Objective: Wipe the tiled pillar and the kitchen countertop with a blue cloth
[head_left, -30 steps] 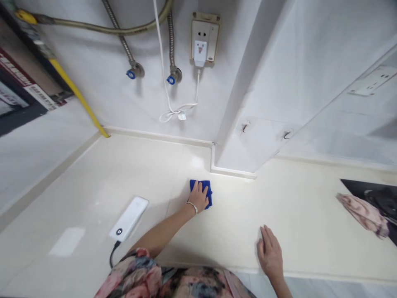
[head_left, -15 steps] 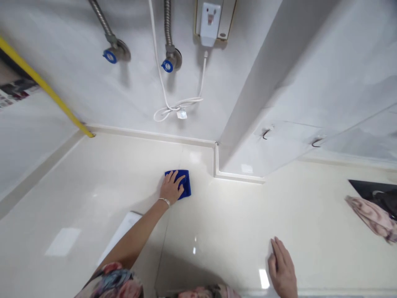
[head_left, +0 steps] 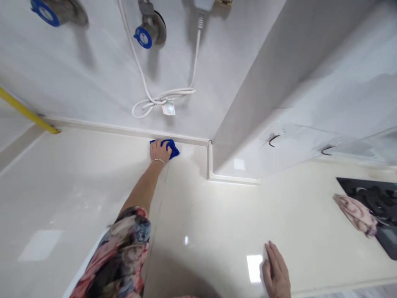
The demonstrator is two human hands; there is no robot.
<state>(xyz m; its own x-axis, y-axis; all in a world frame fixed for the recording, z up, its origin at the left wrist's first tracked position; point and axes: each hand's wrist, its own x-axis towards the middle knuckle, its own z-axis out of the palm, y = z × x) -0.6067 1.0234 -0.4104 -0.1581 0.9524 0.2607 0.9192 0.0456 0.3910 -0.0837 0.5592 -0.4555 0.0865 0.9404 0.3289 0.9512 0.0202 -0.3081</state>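
My left hand (head_left: 159,151) is stretched far forward and presses a small blue cloth (head_left: 171,147) against the cream countertop (head_left: 217,223), right where it meets the back wall ledge. The fingers lie over the cloth and partly hide it. A thin bracelet sits on that wrist, and a floral sleeve (head_left: 118,256) covers the upper arm. My right hand (head_left: 276,273) rests flat on the counter near its front edge, fingers together and extended, holding nothing.
A white wall column (head_left: 248,124) juts onto the counter just right of the cloth. A coiled white cable (head_left: 161,99) hangs on the wall above it, below two blue-capped valves (head_left: 144,37). A pink cloth (head_left: 355,213) lies on the black hob (head_left: 372,203) at right. A yellow pipe (head_left: 27,114) runs at left.
My left hand has pushed the blue cloth away from me, from mid-counter up to the back wall ledge. My head leaned in closer. The right hand stayed put near the front edge.
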